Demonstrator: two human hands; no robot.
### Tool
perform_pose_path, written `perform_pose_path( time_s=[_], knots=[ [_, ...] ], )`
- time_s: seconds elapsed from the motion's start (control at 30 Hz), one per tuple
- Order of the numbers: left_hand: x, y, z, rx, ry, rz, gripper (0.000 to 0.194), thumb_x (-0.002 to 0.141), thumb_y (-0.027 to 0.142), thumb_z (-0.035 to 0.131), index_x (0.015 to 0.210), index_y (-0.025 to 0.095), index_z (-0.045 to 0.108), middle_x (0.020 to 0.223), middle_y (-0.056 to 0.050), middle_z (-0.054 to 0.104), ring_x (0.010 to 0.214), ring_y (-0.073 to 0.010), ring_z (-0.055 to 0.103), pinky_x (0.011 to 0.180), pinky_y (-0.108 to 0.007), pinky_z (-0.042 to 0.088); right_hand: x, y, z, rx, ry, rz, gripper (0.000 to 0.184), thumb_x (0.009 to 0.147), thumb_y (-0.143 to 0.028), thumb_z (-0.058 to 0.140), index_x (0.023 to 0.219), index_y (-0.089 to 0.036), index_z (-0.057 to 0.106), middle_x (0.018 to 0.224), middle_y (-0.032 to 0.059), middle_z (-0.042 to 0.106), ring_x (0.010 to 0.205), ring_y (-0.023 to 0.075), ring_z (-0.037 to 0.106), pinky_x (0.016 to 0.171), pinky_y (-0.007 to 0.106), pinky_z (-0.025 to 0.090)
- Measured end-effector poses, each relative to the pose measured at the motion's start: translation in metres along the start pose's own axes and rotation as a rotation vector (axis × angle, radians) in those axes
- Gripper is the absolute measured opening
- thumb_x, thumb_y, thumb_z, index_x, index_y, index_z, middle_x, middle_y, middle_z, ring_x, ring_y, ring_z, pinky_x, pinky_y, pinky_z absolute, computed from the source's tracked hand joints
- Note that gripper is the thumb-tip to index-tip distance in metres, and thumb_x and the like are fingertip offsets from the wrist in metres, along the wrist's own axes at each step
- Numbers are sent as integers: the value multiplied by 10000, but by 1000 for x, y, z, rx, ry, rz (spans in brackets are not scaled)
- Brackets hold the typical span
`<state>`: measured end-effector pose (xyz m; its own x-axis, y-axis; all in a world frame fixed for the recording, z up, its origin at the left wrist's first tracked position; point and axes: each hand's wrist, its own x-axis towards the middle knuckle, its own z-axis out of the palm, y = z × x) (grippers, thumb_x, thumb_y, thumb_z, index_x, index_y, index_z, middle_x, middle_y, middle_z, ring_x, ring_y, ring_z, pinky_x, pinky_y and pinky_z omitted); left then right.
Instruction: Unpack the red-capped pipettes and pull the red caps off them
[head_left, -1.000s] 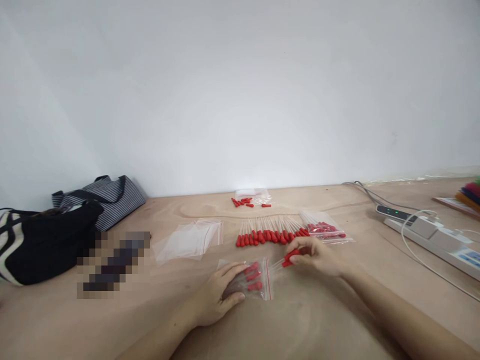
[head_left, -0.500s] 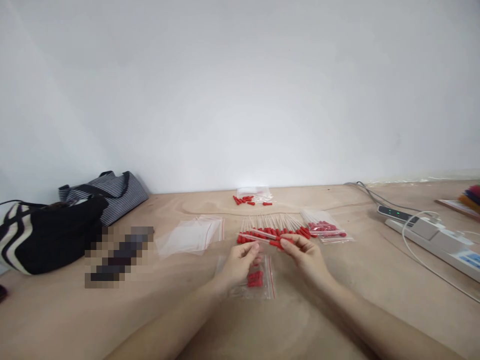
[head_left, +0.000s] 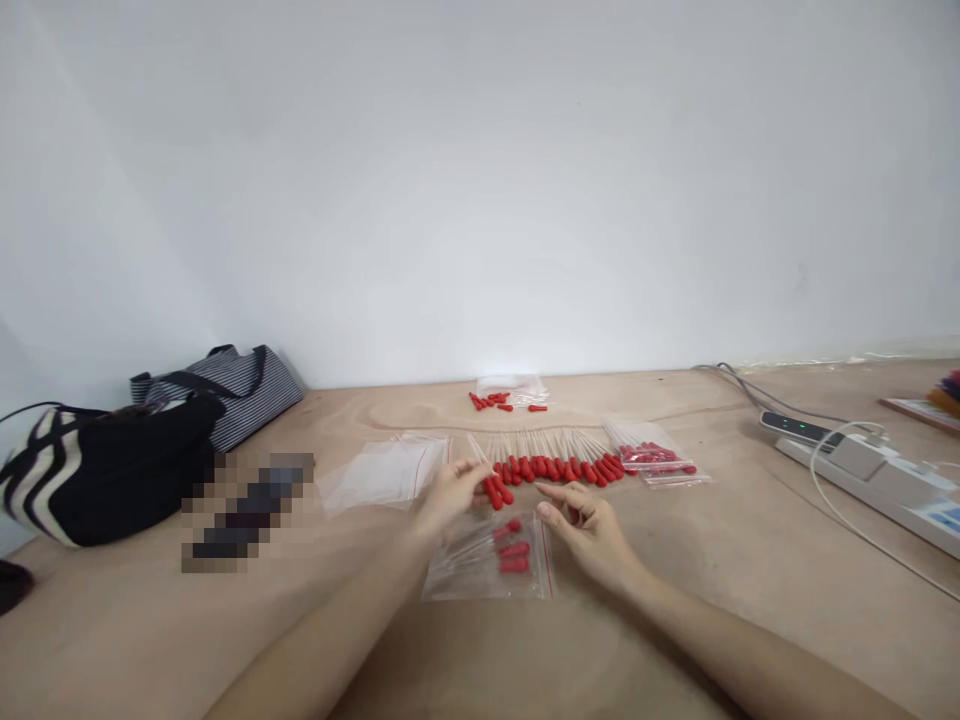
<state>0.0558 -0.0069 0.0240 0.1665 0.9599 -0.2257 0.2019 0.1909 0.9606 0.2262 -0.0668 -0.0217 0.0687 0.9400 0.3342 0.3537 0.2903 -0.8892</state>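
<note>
The left hand [head_left: 450, 497] is pinching two slim, translucent droppers with smooth red bulb ends [head_left: 494, 497], thumb and fingers closed on them near where bulb is meeting tube; the bulbs are pointing towards the person and the tubes are slanting towards the far edge of the broad, pale brown wooden surface [head_left: 480, 660]. This pair is sitting just by the left end of a long row of matching red-ended droppers [head_left: 559, 468]; whether it is touching the row is hard to tell. The right hand [head_left: 589, 525] is showing nothing in its grasp, thumb and forefinger standing apart on the row's near side. Between the forearms, a flat, clear plastic zip bag with a red stripe along its right edge [head_left: 484, 580] is lying on the surface, holding at least three more droppers. Left of the row, a fan of thin, clear plastic bags [head_left: 375, 478] is resting flat, and by the surface's far edge small loose red bulbs [head_left: 491, 400] are lying. Good handling is probably calling for a firm hold on the bulbs and a light one on the slender tubes, both bulb ends lining up evenly and the tips clearing the neighbouring row.
</note>
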Motion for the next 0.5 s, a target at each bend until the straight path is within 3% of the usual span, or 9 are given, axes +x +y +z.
perform_pose_path(
  time_s=[0.17,0.3,0.5],
  knots=[
    [53,13,-32,302,51,-140,192,801,225,538,936,88,547,839,-61,609,719,-147,596,644,-286,484,7,15,-10,-133,5,-6,323,759,-431,495,710,-156,655,640,37,542,587,131,459,566,256,375],
    [80,9,-30,516,32,-226,293,845,293,483,1096,143,486,1086,-72,521,913,-182,544,761,-382,472,6,15,-9,-178,1,-50,267,763,-377,488,701,-166,640,640,35,544,606,139,477,570,252,378],
    [91,4,-26,755,22,-210,291,847,292,478,1096,142,483,1079,-72,524,902,-177,548,753,-377,475,0,4,-6,-227,-76,-70,156,733,-238,500,716,-177,642,639,18,559,617,130,505,560,232,368]
  ],
)
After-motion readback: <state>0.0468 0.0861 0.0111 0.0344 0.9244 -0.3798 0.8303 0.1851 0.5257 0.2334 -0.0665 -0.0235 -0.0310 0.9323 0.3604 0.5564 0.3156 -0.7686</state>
